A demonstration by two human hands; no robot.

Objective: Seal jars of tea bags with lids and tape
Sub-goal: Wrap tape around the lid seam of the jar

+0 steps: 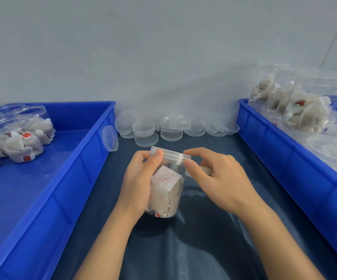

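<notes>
Loose lids lie between two trays.

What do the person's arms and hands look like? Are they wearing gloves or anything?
No gloves. Both the left hand and the right hand are bare, and both forearms are bare too: no sleeves show as far as the picture reaches. I see no rings, watch or bracelets. The fingernails are short and plain.

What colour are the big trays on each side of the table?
Bright blue, both the left tray and the right tray, seen in the head view.
</notes>
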